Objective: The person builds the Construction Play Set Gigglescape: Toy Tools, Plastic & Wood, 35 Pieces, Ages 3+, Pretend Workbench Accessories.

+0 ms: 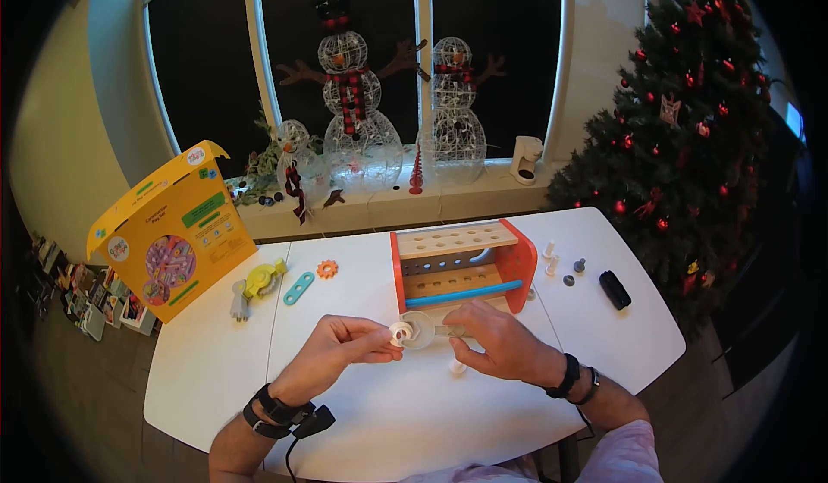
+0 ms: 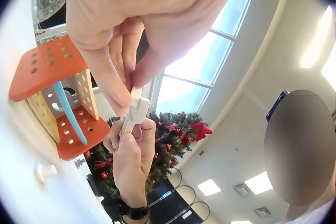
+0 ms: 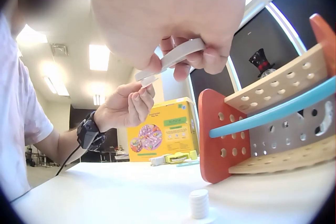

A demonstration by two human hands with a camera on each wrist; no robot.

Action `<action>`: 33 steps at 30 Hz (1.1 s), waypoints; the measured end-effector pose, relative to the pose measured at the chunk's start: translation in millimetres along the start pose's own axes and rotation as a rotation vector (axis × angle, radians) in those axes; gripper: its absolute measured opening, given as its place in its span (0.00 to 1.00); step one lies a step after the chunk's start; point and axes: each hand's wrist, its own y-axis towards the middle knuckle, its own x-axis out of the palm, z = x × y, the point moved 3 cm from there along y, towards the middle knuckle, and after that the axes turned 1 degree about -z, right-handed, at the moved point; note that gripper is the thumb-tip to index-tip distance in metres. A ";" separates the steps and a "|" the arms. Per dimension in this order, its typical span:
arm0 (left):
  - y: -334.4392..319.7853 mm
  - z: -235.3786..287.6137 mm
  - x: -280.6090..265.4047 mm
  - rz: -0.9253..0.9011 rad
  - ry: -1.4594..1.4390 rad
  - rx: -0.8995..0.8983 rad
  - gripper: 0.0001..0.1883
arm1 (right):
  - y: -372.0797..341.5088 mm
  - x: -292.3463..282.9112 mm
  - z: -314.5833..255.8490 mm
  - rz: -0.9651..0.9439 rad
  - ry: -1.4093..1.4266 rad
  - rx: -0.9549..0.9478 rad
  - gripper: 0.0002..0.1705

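Note:
In the head view the left hand pinches a small round white piece between thumb and fingers. The right hand grips the handle of a pale wrench-like tool, whose wide end meets the white piece. From the right wrist, the tool looks grey and flat, with the right hand curled round it. A white threaded screw stands upright on the table below the hands. Beyond the hands stands a toy workbench with red-orange sides, perforated wooden boards and a blue bar.
On the white table, a yellow box stands at the left, near a yellow-green toy, a teal strip and an orange gear. Right of the workbench lie white screws, grey pieces and a black case.

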 end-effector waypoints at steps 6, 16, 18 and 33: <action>-0.1 -1.6 1.8 -0.025 -0.027 0.001 0.17 | 0.3 4.8 -0.3 -0.057 -0.050 -0.051 0.18; 4.6 3.0 9.1 -0.002 -0.092 0.067 0.13 | -6.3 19.6 2.9 -0.103 0.443 0.336 0.20; 8.3 2.8 10.6 -0.007 -0.112 0.088 0.14 | -8.3 24.8 2.2 -0.139 0.563 0.389 0.21; 28.0 -6.4 6.2 0.024 -0.015 0.088 0.17 | -20.1 13.6 5.4 -0.220 1.242 0.709 0.24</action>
